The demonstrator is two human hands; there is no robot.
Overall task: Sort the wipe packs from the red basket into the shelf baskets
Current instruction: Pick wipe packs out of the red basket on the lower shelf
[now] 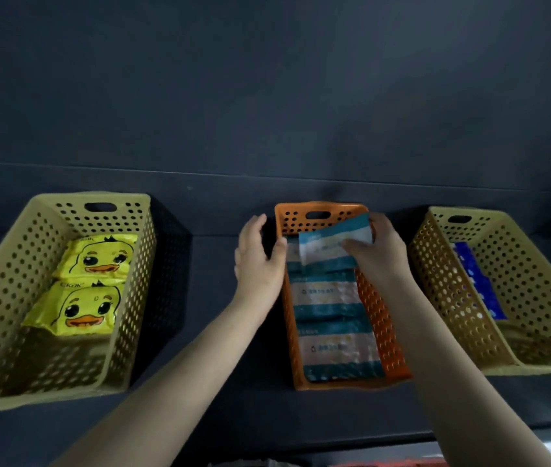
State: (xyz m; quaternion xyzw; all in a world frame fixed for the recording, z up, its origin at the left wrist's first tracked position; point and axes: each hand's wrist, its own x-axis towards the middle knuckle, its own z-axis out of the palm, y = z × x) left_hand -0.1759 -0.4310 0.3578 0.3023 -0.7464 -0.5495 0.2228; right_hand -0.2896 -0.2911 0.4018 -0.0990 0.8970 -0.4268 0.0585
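Right hand [380, 254] grip closed on teal pack [333, 242], over orange basket [380, 318].

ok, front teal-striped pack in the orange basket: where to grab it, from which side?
Probably by its long side edges, from straight above. The front teal-striped pack lies flat on the floor of the orange basket, whose walls block a sideways reach. Its near short end sits against the front wall, and another pack overlaps its far end.

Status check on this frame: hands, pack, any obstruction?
Right hand holding teal-striped pack over orange basket. Left hand open at its rim. Nothing blocking.
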